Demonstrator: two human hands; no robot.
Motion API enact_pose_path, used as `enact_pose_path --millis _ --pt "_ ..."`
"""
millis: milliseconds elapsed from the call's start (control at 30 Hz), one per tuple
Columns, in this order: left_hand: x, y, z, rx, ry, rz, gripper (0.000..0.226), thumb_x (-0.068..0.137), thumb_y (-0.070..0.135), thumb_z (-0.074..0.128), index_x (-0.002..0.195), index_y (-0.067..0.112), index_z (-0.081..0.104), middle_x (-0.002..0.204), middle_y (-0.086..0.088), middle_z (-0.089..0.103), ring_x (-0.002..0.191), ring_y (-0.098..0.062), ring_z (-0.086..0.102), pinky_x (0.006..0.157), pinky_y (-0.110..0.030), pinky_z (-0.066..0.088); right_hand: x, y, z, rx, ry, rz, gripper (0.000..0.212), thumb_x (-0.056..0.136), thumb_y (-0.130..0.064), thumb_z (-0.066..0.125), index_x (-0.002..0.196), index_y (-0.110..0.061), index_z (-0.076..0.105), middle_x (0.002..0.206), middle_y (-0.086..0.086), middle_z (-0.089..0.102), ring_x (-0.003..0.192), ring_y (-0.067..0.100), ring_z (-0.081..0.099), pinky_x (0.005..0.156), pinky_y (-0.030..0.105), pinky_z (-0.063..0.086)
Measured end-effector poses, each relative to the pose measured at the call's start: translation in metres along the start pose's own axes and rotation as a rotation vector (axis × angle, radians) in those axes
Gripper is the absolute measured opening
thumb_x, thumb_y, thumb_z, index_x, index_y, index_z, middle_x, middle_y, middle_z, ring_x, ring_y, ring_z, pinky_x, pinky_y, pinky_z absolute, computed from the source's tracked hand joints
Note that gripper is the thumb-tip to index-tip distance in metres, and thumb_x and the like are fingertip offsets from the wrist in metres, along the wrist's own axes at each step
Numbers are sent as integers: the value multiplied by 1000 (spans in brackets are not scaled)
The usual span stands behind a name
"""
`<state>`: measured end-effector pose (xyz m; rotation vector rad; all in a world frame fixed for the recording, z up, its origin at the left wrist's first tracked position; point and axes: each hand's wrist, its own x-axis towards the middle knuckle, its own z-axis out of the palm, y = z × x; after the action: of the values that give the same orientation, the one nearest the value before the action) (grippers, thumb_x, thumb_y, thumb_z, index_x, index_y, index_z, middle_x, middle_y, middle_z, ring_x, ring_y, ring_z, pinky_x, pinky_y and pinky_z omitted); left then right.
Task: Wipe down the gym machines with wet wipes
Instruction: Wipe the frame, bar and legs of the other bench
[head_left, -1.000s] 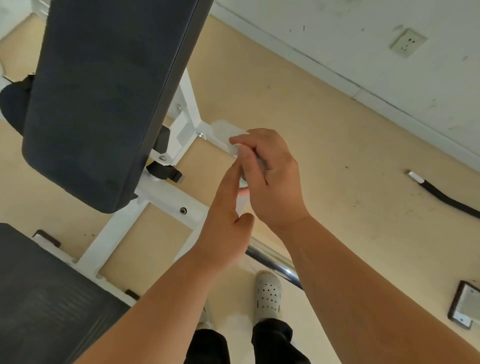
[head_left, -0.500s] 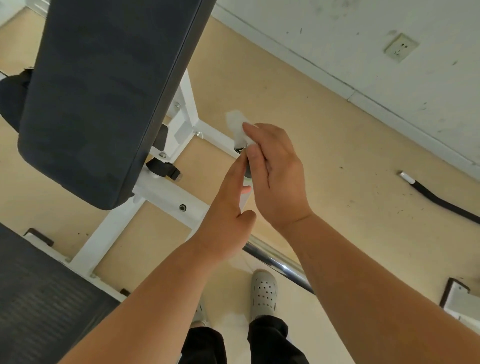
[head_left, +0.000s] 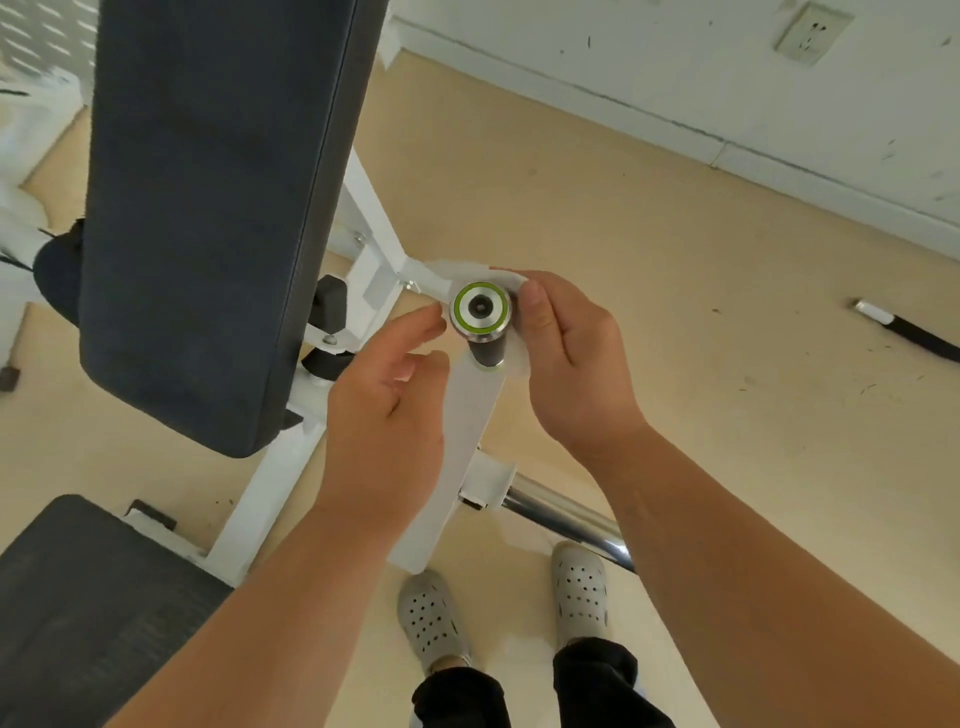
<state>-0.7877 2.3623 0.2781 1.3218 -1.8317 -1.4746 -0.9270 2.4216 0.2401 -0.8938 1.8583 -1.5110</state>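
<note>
Tan flooring (head_left: 649, 312) runs up to a scuffed white wall (head_left: 623, 62), and on it stands a white-framed gym machine (head_left: 270, 493) with a dark back pad (head_left: 208, 208). At the middle, a short black handle (head_left: 487, 353) capped by a silver disc with a green ring points up toward the camera. The right hand (head_left: 576, 364) is curled round the handle's right side, thumb and fingers pressing a white wet wipe (head_left: 515, 365) against it; the wipe shows above and below the thumb. The left hand (head_left: 384, 405) sits just beside the cap on its left, fingers loosely bent and holding nothing; whether a fingertip touches the cap cannot be told. The two hands are close, with the handle between them.
</note>
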Motion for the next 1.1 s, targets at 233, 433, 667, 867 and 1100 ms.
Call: enact_pose_path --millis 233,433,667,867,1100 --pt "39 59 32 95 186 -176 18 107 31 42 114 28 58 86 13 53 73 1 54 63 -13 45 -23 36 -20 71 59 203 45 106 -38 37 136 -18 65 128 -9 70 122 1 60 107 25 46" --pt "74 65 71 207 345 -369 21 102 25 38 92 14 53 77 4 49 72 -17 50 72 -37 42 -27 32 8 281 -254 280 70 98 -61 35 159 -26 33 165 -13 31 151 -6 21 125 24 16" --pt "74 70 76 193 425 -428 17 101 24 44 89 23 55 84 6 56 76 -13 52 80 -37 49 -21 23 -1 372 -255 361 78 91 -64 33 158 -24 36 164 -12 33 150 -6 22 128 31 15" --pt "73 69 77 200 394 -385 19 102 27 41 95 23 59 92 2 61 79 -11 53 69 -25 42 -44 24 -3 330 -326 186 65 103 -42 30 163 -21 15 170 -12 14 155 -3 6 127 23 7" --pt "78 64 76 280 388 -344 25 102 25 41 98 9 60 90 -4 58 79 -14 51 79 -37 50 -25 23 2 431 -256 419 63 98 -36 33 160 -28 25 167 -16 23 151 -9 13 127 25 10"
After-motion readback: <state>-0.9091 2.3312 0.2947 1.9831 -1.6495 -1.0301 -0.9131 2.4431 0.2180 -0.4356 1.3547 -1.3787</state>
